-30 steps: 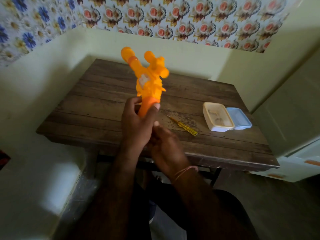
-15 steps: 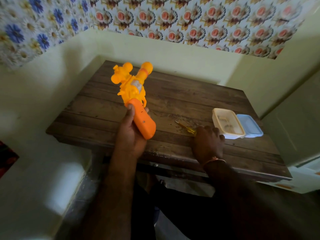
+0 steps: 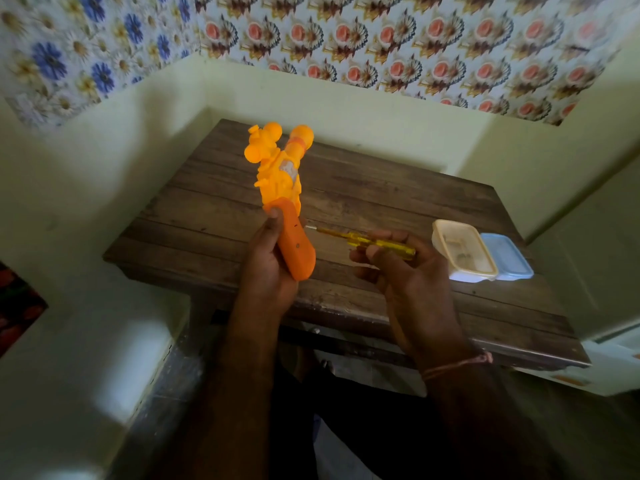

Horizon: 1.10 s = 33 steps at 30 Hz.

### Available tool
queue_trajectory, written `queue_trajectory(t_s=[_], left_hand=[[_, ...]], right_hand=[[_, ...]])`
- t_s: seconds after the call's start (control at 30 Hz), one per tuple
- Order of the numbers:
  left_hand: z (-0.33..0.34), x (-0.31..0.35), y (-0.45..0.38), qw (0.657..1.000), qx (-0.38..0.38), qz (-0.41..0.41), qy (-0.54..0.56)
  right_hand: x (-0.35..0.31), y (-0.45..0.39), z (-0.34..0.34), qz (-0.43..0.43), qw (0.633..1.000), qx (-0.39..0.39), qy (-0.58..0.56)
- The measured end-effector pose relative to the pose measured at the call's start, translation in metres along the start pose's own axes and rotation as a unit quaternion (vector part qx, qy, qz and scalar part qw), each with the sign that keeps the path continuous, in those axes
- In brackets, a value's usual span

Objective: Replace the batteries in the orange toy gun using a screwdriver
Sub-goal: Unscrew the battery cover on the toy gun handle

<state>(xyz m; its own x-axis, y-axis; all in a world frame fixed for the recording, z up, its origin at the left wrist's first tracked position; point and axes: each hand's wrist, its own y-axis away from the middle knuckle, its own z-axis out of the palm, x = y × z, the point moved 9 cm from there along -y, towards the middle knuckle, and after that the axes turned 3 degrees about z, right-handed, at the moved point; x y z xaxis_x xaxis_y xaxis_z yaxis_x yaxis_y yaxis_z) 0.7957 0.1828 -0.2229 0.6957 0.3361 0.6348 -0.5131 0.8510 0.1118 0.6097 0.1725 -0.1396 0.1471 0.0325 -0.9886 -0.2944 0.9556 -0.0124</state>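
The orange toy gun stands up above the wooden table, barrel pointing away from me. My left hand grips its darker orange handle, whose side with two small screw holes faces right. My right hand holds a yellow-handled screwdriver in its fingers. The metal tip points left and sits close to the handle of the gun, a little apart from it.
A cream plastic box with small parts inside stands at the table's right side, with its light blue lid lying beside it. Pale walls close in behind and on the left. A white cabinet stands at the right.
My right hand has lifted the screwdriver off the table and brought it left toward the gun's handle. My left hand has kept its grip on the gun.
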Motion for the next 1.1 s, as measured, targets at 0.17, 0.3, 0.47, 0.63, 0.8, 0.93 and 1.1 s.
queue_trajectory(t_s=[0.17,0.3,0.47,0.63,0.8,0.93,1.1], left_hand=[[-0.005,0.001,-0.002,1.0,0.005,0.0,-0.019],[-0.007,0.0,-0.003,1.0,-0.003,-0.003,-0.029],[-0.006,-0.001,-0.004,1.0,-0.011,-0.003,-0.026],[-0.005,-0.002,-0.005,1.0,-0.015,-0.003,-0.025],[-0.007,-0.001,-0.005,0.999,-0.016,-0.002,-0.038],[-0.006,0.001,-0.004,0.999,-0.018,0.002,-0.046],[-0.008,0.002,-0.001,0.998,-0.005,0.005,-0.056]], right_hand=[[0.002,0.008,0.0,-0.002,0.998,0.008,0.06],[0.006,0.009,-0.002,0.011,0.998,0.016,0.057],[0.008,0.005,0.001,0.014,0.998,0.011,0.061],[0.01,0.004,0.005,0.011,0.997,0.006,0.073],[0.01,0.005,0.001,0.017,0.997,0.014,0.071],[0.011,0.005,0.001,0.022,0.997,0.017,0.075],[0.01,0.005,0.002,0.024,0.996,0.014,0.087]])
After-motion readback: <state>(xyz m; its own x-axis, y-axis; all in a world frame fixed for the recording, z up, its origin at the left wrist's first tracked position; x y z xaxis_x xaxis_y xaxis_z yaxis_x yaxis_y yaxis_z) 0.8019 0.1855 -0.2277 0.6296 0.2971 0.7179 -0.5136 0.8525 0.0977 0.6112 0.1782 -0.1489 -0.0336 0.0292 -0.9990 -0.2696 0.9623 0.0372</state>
